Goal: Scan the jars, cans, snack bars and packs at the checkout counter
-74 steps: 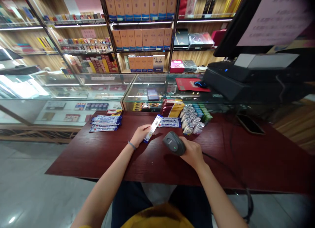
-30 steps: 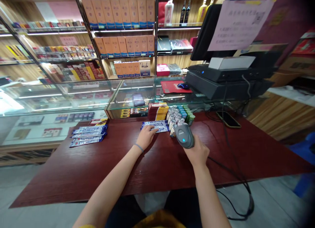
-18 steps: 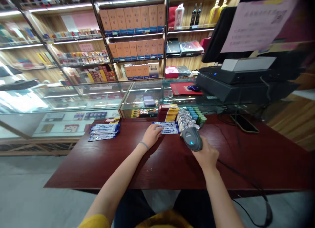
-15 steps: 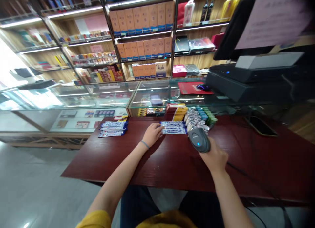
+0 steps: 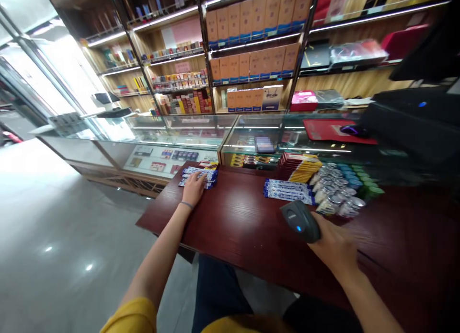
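My left hand (image 5: 194, 190) lies over the left pile of blue-and-white packets (image 5: 211, 175), fingers stretched out and touching it; part of the pile is hidden under them. In my right hand (image 5: 336, 244) is a dark barcode scanner (image 5: 301, 221) with a lit blue light, its head tilted toward the left. Beyond the scanner, a second row of long blue-and-white packets (image 5: 289, 191) lies flat on the dark red table (image 5: 230, 218).
Red-and-yellow packs (image 5: 298, 166) stand in a stack behind the right packets. Beside them are several silver-topped containers (image 5: 332, 187) with blue and green ones. A glass display counter (image 5: 179, 127) borders the table, and a red mat (image 5: 323, 132) with a mouse lies on it.
My left hand has moved left from the right packet row to the left pile. The view has turned left. The scanner is still in my right hand.
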Tool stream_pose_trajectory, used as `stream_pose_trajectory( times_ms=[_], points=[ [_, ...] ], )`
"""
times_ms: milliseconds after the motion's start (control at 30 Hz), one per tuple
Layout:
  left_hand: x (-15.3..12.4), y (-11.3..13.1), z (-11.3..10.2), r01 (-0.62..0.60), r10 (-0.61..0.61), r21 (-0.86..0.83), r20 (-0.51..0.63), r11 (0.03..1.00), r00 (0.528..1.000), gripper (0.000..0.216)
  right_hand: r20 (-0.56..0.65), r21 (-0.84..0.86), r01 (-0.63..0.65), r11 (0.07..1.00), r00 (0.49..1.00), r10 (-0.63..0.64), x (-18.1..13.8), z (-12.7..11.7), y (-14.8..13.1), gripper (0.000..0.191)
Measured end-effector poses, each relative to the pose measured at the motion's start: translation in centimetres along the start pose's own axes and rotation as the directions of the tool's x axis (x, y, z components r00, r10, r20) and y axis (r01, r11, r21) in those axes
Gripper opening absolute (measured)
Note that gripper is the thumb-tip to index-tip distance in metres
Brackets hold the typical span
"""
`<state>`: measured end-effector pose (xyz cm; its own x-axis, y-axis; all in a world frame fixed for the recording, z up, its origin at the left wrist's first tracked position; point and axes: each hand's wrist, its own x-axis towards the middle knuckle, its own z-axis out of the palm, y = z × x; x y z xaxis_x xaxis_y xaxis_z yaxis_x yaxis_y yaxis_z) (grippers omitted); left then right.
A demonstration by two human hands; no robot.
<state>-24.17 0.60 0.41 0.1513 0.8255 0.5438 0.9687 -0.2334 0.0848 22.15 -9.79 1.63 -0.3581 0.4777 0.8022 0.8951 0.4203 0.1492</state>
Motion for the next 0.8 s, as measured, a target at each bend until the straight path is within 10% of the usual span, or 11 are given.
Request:
stream_pose_trajectory(
  times_ms=[567,800],
  points=[
    [-0.5,-0.4,-0.7,0.172,-0.173,-0.021,-0.06,0.985,0.983,0.031,0.064,0.058,0.087,0.994,0.994,-0.091,-0.1,0.3,-0.7,0.03],
    [2.1,6.3,-1.1,0.15,-0.217,-0.566,-0.053,0.811,0.975,0.031,0.014,0.048,0.044,0.998,0.999,-0.045,-0.2,0.0,-0.4,0.037]
  ],
)
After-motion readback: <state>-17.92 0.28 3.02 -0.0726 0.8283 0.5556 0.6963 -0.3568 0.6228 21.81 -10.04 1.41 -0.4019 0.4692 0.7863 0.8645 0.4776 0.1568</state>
